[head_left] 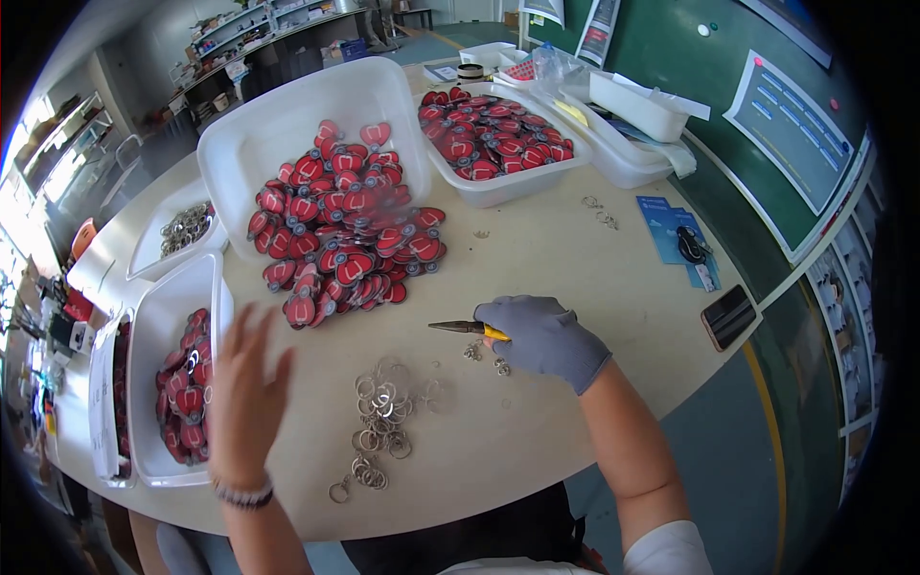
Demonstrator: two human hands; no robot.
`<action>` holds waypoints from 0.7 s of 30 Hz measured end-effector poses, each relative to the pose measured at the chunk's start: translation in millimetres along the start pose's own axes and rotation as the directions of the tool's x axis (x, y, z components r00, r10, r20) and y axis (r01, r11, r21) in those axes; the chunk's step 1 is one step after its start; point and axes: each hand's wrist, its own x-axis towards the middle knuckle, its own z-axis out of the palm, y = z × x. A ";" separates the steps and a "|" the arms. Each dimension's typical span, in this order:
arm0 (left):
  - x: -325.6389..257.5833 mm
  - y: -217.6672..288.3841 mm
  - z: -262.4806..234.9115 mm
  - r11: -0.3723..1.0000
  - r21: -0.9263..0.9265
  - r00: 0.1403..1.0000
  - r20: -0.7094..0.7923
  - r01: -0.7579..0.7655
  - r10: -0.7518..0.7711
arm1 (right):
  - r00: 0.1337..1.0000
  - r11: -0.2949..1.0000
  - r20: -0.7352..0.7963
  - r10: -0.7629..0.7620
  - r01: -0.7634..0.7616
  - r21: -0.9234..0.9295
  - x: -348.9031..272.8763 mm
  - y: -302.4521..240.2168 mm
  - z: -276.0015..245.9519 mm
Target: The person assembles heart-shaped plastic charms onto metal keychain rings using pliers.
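My left hand point(244, 407), bare with a beaded bracelet at the wrist, is raised beside the left white bin point(218, 297). Its fingers are spread and slightly blurred, and I see nothing in them. Red tags point(182, 422) with grey edges lie in that bin, some with metal rings. My right hand point(548, 343) wears a grey glove and grips pliers point(460, 327) with dark pointed jaws and a yellow handle; the jaws point left. Split rings point(381, 407) lie loosely heaped between my hands. Small metal pieces point(502, 366) rest just below the glove.
A tipped white tub point(225, 144) spills a heap of red tags point(335, 249) onto the table. Behind stands another tub point(498, 195) of red tags point(498, 134). A small tray point(153, 259) holds metal rings. At right lie a phone point(728, 317), a key fob point(690, 245) and blue cards point(661, 225).
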 end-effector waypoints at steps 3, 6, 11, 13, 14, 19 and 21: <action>29.5 7.8 47.0 0.980 -0.182 0.960 0.280 0.074 -0.020 | 0.999 0.997 0.008 -0.036 0.036 -0.063 -1.0 3.7 -0.5; 47.7 -1.1 78.0 0.974 -0.140 0.953 0.272 0.180 -0.137 | 0.996 0.990 0.009 -0.087 0.088 -0.114 5.1 -1.7 6.3; 43.3 -18.9 114.5 0.999 -0.024 0.974 0.221 0.045 -0.039 | 0.995 0.989 -0.004 -0.104 0.103 -0.109 5.0 -3.1 8.9; 38.6 -23.0 120.0 1.000 0.000 0.983 0.182 0.008 -0.008 | 0.996 0.990 0.002 -0.084 0.083 -0.111 2.7 -1.2 7.3; 37.1 -22.3 116.2 1.000 0.002 0.983 0.182 0.009 -0.009 | 0.996 0.990 0.002 -0.086 0.085 -0.110 2.3 0.7 6.0; 22.7 -20.3 94.0 0.979 0.037 0.973 -0.107 -0.203 0.206 | 0.997 0.996 -0.064 -0.048 0.053 0.070 -2.2 -4.5 -5.7; 12.4 -13.5 88.0 0.972 -0.177 0.983 -0.132 -0.151 0.129 | 0.998 0.963 -0.034 -0.051 0.058 0.264 -1.7 -15.9 -13.2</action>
